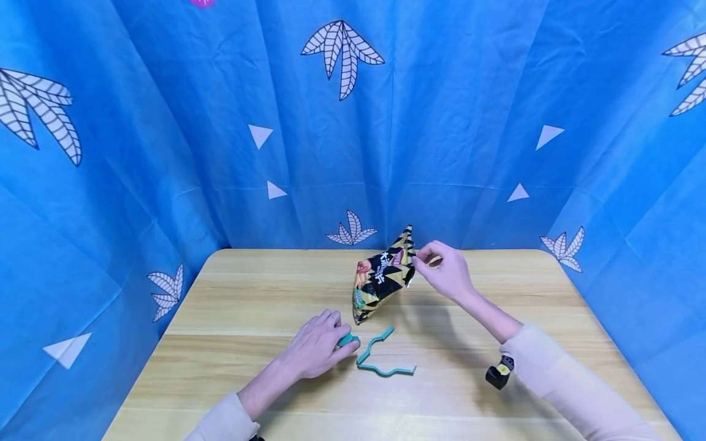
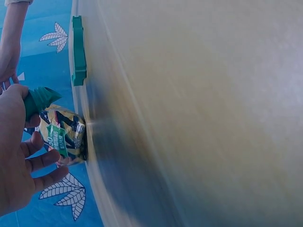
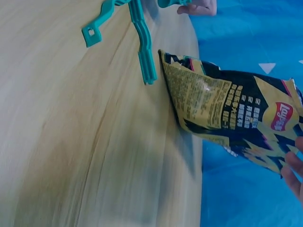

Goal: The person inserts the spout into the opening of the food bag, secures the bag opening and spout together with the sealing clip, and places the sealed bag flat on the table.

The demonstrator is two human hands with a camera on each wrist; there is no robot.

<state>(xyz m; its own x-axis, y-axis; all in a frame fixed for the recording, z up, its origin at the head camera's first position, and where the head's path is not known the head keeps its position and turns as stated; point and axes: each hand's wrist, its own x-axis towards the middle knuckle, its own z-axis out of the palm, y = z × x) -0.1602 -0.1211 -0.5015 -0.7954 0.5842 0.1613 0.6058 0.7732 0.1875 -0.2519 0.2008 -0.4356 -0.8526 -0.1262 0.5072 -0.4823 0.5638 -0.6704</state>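
A black-and-gold bag of Lay's chips (image 1: 380, 275) stands tilted, its lower corner at the wooden table. My right hand (image 1: 447, 272) pinches the bag's upper right edge between thumb and fingers; the right wrist view shows the bag's printed back. Lower left of the bag, my left hand (image 1: 317, 344) grips a small green spout-like piece (image 2: 43, 98) between thumb and index finger, the other fingers spread apart. Just right of that hand, a green hinged bag clip (image 3: 146, 52) lies on the table with its two arms spread in a V.
The wooden table (image 1: 231, 318) has rounded far corners. Blue curtains (image 1: 441, 122) with white leaves and triangles enclose it at the back and both sides. A black wrist camera (image 1: 499, 373) hangs below the right sleeve.
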